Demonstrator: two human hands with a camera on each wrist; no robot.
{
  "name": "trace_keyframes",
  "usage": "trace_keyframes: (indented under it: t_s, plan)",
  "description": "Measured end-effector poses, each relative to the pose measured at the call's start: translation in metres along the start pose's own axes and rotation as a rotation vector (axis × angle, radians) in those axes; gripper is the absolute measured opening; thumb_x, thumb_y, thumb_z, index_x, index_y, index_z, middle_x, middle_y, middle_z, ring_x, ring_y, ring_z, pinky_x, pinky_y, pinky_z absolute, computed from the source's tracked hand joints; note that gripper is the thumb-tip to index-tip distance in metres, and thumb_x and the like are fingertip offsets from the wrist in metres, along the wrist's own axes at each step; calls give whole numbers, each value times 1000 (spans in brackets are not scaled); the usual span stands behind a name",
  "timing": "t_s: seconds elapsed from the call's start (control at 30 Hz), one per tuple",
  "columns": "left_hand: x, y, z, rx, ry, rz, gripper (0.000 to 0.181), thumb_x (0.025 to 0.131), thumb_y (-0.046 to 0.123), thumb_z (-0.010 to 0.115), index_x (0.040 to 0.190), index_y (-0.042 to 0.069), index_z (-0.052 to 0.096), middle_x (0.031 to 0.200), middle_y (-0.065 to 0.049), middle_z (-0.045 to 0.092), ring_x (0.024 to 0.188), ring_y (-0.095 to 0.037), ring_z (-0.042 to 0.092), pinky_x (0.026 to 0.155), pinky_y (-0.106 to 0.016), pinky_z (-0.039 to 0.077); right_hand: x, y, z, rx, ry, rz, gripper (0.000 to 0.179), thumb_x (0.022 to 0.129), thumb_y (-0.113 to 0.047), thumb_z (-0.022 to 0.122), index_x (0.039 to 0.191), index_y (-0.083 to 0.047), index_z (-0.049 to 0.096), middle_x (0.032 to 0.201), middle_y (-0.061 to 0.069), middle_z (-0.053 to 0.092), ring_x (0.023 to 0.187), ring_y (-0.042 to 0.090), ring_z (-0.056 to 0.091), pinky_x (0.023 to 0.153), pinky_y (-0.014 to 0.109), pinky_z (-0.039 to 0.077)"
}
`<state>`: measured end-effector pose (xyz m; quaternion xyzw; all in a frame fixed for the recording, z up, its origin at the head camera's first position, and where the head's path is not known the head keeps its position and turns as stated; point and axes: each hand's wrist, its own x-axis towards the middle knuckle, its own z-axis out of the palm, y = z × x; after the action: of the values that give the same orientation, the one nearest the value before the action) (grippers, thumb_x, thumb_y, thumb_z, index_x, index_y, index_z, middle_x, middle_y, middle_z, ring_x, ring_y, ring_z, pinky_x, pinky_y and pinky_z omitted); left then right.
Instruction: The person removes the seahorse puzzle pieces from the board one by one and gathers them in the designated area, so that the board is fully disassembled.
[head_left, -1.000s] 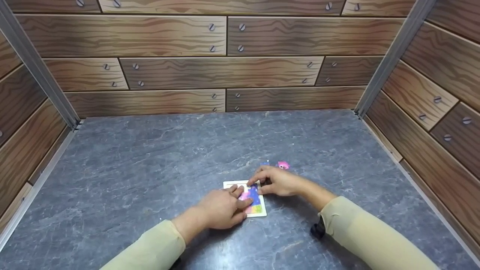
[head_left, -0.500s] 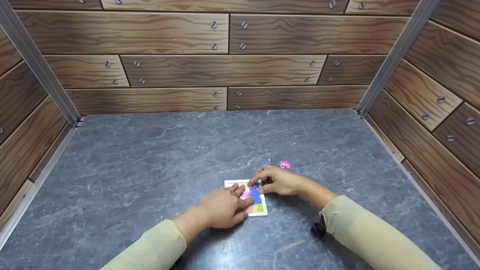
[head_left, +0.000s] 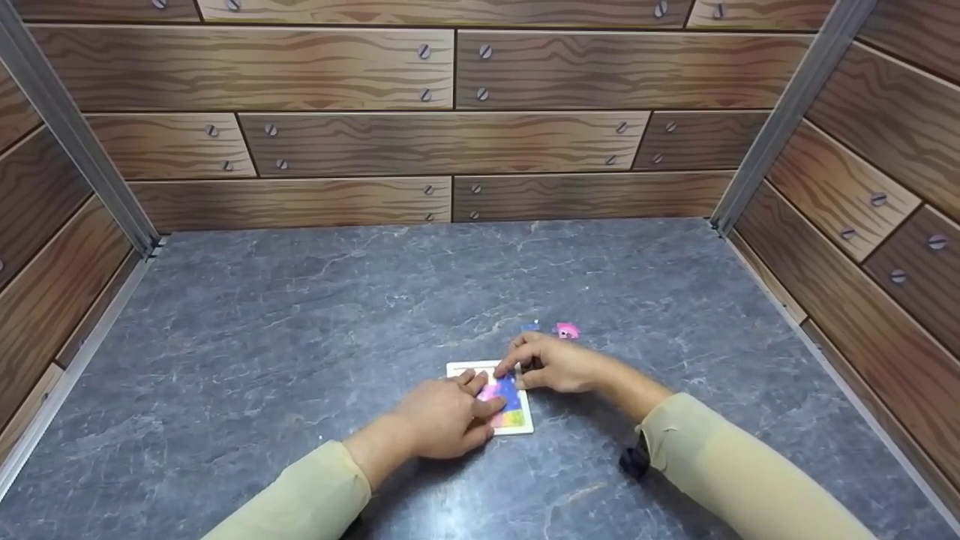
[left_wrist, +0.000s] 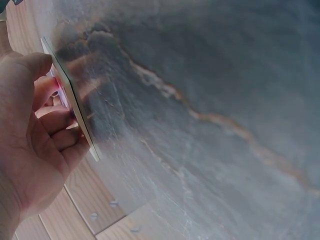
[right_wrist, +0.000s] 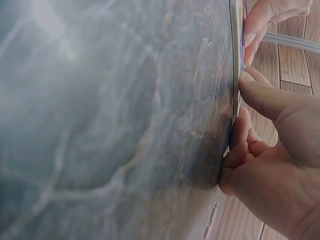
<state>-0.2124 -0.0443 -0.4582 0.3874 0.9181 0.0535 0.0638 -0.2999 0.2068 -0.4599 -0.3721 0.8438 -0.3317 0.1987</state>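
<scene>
A small jigsaw puzzle in a white-rimmed tray [head_left: 527, 418] lies on the table, its picture blue, pink, yellow and green. Across its left part my left hand [head_left: 439, 416] rests with fingers spread, covering much of the picture. At the upper right corner, my right hand [head_left: 559, 364] holds a blue puzzle piece [head_left: 510, 379] between thumb and index finger, mostly hidden by the fingertips. The right wrist view shows that thumb [right_wrist: 262, 95] against the tray's edge. From the left wrist, the tray [left_wrist: 75, 102] appears edge-on beside the left fingers.
Beyond the right hand lie two loose puzzle pieces, one blue [head_left: 530, 327] and one pink [head_left: 568, 331]. The grey marbled tabletop [head_left: 300, 315] is bounded by wood-patterned walls [head_left: 375, 142] at the back and sides.
</scene>
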Motion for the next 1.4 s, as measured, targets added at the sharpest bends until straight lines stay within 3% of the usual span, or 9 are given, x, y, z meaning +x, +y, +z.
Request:
trace_keyframes:
  t_s: [0.37, 1.03, 1.4]
  plan:
    - [0, 0, 2, 1, 19, -2, 49, 108, 42, 53, 154, 28, 59, 158, -20, 49, 145, -37, 51, 108, -52, 52, 1, -1, 0, 5, -5, -10, 29, 95, -6, 77, 123, -11, 80, 121, 5, 60, 107, 21, 56, 96, 38, 47]
    - [1, 0, -1, 8, -6, -8, 50, 108, 44, 53, 155, 29, 57, 159, -20, 48, 145, -38, 50, 110, -52, 51, 1, -2, -2, 0, -17, 4, 29, 94, -7, 77, 122, -13, 81, 122, 5, 60, 110, 22, 56, 99, 42, 47]
    - [2, 0, 0, 12, 7, -5, 49, 108, 43, 54, 154, 28, 59, 158, -20, 49, 144, -37, 51, 110, -50, 51, 1, -3, 0, -12, -6, -2, 27, 95, -6, 77, 120, -13, 81, 120, 4, 60, 106, 20, 55, 94, 36, 47]
